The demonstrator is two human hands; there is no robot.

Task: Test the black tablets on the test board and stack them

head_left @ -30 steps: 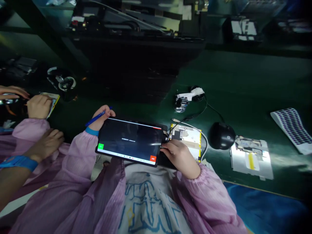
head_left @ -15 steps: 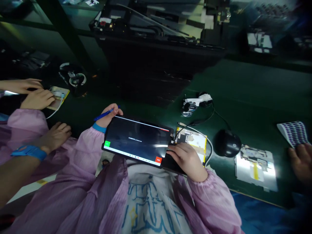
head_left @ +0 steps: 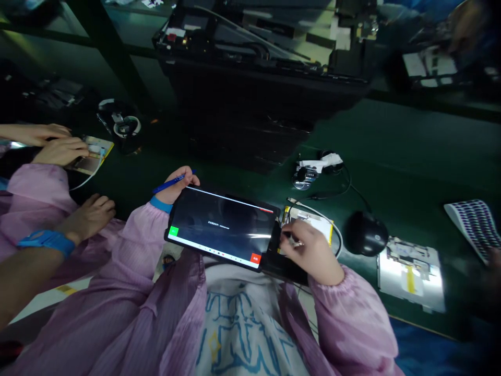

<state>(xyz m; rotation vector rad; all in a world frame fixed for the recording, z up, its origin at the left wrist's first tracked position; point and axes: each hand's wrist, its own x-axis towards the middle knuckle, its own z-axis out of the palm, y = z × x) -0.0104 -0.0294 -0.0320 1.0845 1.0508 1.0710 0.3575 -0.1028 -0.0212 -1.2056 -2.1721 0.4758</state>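
My left hand grips the upper left corner of a black tablet and also holds a blue pen across its fingers. The lit screen shows a line of white text, a green button at lower left and a red one at lower right. Just off the tablet's right edge, my right hand is closed in a pinch. What lies between its fingertips is too small to name. Behind that hand, partly hidden, lies an opened device with a yellow-edged battery, and a white cable curves around it.
A metal clamp-like part with white tape and a black round device sit to the right. Further right are a silver opened device panel and a patterned strip. Co-workers' hands are at left. A dark assembly rests on the shelf ahead.
My right hand has drawn back to the right from the tablet's edge, its fingers more curled. My left hand still holds the tablet and pen. The co-worker's hand at far right has moved lower.
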